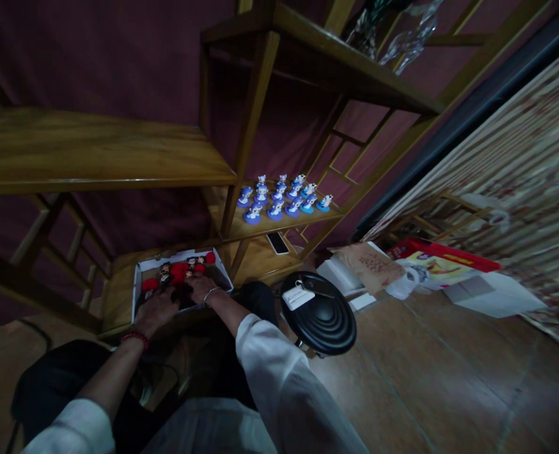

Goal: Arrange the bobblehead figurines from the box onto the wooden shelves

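Note:
A white open carton [136, 296] lies on the low shelf in front of me, filled with several small red and black figurines [179, 271]. Both of my hands reach into its near side. My left hand [159, 310], with a red bead bracelet at the wrist, has its fingers curled at a dark figurine [181, 295]. From the other side, my right hand [201, 289], wearing a thin silver bracelet, closes on that same dark piece. The fingertips are partly hidden in the dim light.
Several purple and blue figurines [278, 210] stand in rows on the shelf right of the carton. Beneath them lies a phone [278, 243]. A round black stool [331, 321] holds a white card [298, 297]. Opened boxes [491, 293] and packaging lie on the tiled floor.

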`<state>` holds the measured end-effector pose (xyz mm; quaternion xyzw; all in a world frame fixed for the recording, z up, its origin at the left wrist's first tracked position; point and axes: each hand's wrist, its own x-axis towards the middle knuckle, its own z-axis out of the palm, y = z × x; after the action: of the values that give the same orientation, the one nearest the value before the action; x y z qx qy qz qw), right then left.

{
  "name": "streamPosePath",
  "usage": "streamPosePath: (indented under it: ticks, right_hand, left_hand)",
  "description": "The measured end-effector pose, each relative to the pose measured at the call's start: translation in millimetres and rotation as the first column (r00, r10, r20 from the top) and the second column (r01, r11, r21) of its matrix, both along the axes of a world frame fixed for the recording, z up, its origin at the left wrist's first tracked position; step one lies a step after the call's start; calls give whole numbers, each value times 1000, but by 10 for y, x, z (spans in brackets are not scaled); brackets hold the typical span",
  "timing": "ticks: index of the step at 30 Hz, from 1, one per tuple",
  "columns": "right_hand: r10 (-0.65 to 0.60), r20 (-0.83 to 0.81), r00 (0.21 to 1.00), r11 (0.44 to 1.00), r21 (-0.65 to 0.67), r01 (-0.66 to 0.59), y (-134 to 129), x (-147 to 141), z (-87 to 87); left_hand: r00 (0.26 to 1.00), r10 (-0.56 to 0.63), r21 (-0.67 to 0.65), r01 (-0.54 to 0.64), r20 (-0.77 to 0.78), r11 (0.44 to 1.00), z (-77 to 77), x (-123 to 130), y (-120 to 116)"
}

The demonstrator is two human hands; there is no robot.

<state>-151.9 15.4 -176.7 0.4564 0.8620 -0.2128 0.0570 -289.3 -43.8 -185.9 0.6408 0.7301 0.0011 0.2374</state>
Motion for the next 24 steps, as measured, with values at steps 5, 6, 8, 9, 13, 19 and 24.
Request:
streamPosePath:
  ticks: [5, 6, 8, 9, 13, 19, 24]
  right_hand:
    - [-8, 70, 997, 1000, -6, 8, 62, -24, -44]
    - [-22, 74, 997, 1000, 0, 22, 75, -26, -62]
    - [-11, 82, 997, 1000, 12, 10, 96, -26, -97]
    - [2, 86, 996, 1000, 21, -4, 104, -23, -111]
    - [40, 105, 994, 998, 38, -44, 127, -8, -129]
    - [48, 118, 992, 999, -4, -48, 148, -5, -149]
    - [42, 136, 990, 999, -11, -41, 126, -25, -194]
  left_hand:
    - [1000, -23, -29, 23, 17, 999, 71, 17, 7]
    - [999, -32, -23, 32, 18, 999, 74, 16, 13]
    - [997, -74, -10, 75, 26, 997, 58, 10, 29]
    - [996, -89, -10, 89, 29, 996, 41, 5, 39]
    - [999, -29, -40, 30, 46, 999, -42, -32, 81]
    - [993, 15, -59, -8, 120, 998, -25, -94, 109]
    - [997, -60, 16, 59, 50, 998, -27, -90, 130]
